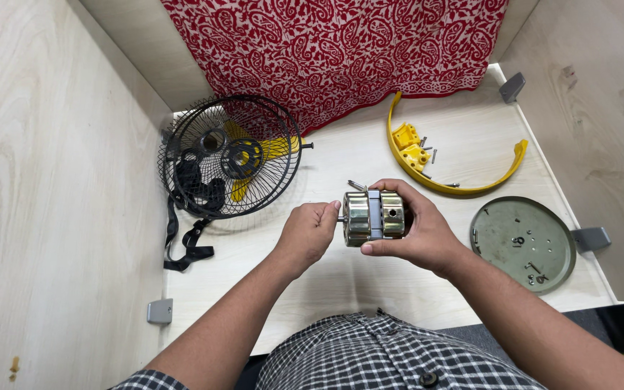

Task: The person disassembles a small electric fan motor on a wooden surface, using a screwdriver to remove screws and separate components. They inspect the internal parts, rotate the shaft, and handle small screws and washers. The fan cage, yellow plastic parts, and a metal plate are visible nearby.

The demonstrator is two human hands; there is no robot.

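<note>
Pale plywood walls box in a light wooden surface [341, 282], with a red patterned cloth [326, 50] hanging over its far edge. Above the middle of the surface, the right hand [417, 235] grips a shiny metal motor [374, 215], its fingers wrapped around the right end and underside. The left hand [308, 231] closes its fingers on the motor's left end, seemingly pinching the short shaft there, though the knuckles cover the contact.

Near the far left corner stands a black wire fan guard [231, 155] with yellow blades [272, 149] behind it and a black strap [185, 242] trailing toward the near edge. Toward the far right lies a curved yellow bracket [471, 184] with loose screws [427, 152] scattered beside it. A round grey-green plate [521, 242] sits near the right edge, holding a few small parts.

The motor is held in the air rather than rested, so a slipping grip could drop it onto the surface or the lap. The screws lie loose and unguarded; a sweep of the forearm could roll them off.

What the left fingers actually hold is hidden, and so is the motor's far side. A small metal piece just behind the motor is too small to identify. The parts on the plate are hard to make out.
</note>
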